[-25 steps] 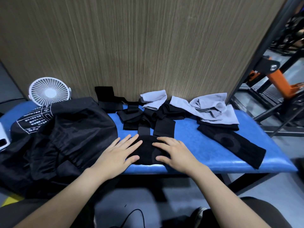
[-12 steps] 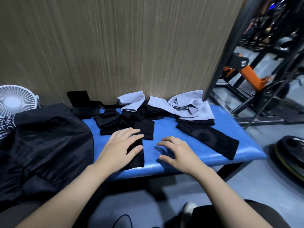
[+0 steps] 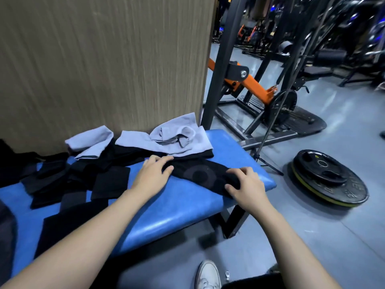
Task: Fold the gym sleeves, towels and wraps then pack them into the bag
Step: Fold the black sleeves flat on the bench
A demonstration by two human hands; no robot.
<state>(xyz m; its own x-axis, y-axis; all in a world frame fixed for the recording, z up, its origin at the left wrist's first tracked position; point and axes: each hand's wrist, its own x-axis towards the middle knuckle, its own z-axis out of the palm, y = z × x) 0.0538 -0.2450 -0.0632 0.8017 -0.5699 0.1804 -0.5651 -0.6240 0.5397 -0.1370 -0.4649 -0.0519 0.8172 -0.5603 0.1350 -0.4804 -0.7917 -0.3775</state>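
A long black sleeve [image 3: 200, 174] with a grey ring pattern lies across the right end of the blue bench [image 3: 183, 207]. My left hand [image 3: 153, 174] pinches its left end between fingers and thumb. My right hand [image 3: 246, 184] grips its right end with curled fingers, near the bench corner. A folded black sleeve [image 3: 66, 222] lies at the front left, partly under my left forearm. Loose black wraps [image 3: 83, 174] are piled behind it. Two crumpled grey towels [image 3: 177, 140] [image 3: 89, 140] lie against the wall. Only a dark sliver of the bag [image 3: 5, 236] shows at the left edge.
A wood-grain wall panel [image 3: 104, 59] backs the bench. Right of the bench stand a black and orange machine frame [image 3: 256, 86] and a thin stand leg. A black weight plate stack [image 3: 329, 180] lies on the grey floor. My white shoe [image 3: 208, 274] is below.
My view swung right, so the fan and most of the bag left the frame. Both hands left the folded sleeve at the front and moved right onto the long ring-patterned sleeve.
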